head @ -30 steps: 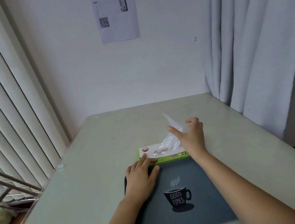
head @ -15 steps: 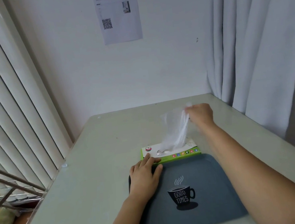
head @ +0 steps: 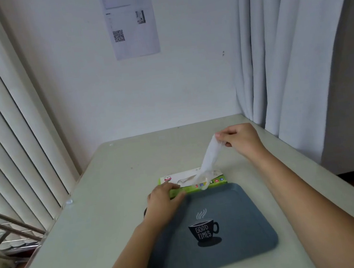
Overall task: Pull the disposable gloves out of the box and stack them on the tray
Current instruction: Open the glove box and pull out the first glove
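A flat green and white glove box lies on the table just beyond the dark blue-grey tray, which bears a "GOOD TIMES" cup print. My left hand rests palm down on the box's near left corner, fingers spread. My right hand is raised above and to the right of the box, pinching the top of a clear plastic glove. The glove stretches down from my fingers to the box's opening, its lower end still at the slot. No glove lies on the tray.
The pale green table stands against a white wall with a paper sheet taped up. Vertical blinds hang at the left, grey curtains at the right. A metal rack stands beside the table's left edge.
My right hand has risen and moved right and away from the box, drawing the glove out longer. My left hand stays pressed on the box. The camera view tilted up slightly.
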`<state>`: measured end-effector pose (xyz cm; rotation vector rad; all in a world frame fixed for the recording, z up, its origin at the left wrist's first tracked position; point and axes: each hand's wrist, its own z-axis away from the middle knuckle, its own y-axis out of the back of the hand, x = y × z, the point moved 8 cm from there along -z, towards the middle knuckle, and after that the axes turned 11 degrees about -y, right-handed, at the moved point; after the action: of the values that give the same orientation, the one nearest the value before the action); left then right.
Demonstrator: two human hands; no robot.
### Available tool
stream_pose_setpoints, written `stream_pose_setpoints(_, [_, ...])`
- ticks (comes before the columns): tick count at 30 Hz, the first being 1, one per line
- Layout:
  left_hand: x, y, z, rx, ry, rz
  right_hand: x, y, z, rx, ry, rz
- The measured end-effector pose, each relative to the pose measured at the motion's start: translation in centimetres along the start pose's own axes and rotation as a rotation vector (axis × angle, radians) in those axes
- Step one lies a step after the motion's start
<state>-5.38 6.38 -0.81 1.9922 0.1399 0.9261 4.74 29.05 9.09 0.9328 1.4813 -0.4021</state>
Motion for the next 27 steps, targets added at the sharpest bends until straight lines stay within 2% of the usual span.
stream_pose_setpoints(4, [4.2, 1.2, -1.6, 0.039, -0.093, 0.196, -0.2, 0.1, 0.7, 0.004, 0.028, 0.051])
stream_pose_setpoints(8, [7.6, 0.9, -3.5, 0.051, -0.139, 0.215, -0.4, -1.1, 1.1, -0.074, -0.003, 0.073])
stream_pose_setpoints(12, [7.0, 2.6, -5.1, 0.279, -0.069, 0.267, 0.4, -2.1, 1.3, -0.203, -0.066, -0.023])
stream_pose_setpoints(16, [5.1, 4.8, -5.9, 0.440, 0.014, 0.285, 1.6, -3.3, 1.7, -0.467, -0.122, -0.190])
stream_pose_setpoints(19, [5.3, 6.1, -4.8, 0.561, 0.041, 0.329, 1.8, -3.3, 1.7, -0.493, -0.118, -0.240])
stream_pose_setpoints(21, [6.4, 5.6, -4.0, 0.526, 0.013, 0.358, 1.6, -3.2, 1.4, -0.458, -0.110, -0.245])
stream_pose_setpoints(23, [7.6, 4.0, -3.3, 0.367, 0.015, 0.407, 1.0, -3.3, 1.5, -0.437, -0.088, -0.211])
stream_pose_setpoints(25, [7.9, 2.3, -3.2, 0.238, 0.056, 0.509, 0.3, -3.8, 2.0, -0.460, -0.064, -0.191])
stream_pose_setpoints(27, [7.7, 1.7, -3.5, 0.201, 0.103, 0.651, -0.4, -4.6, 2.8, -0.523, -0.039, -0.181])
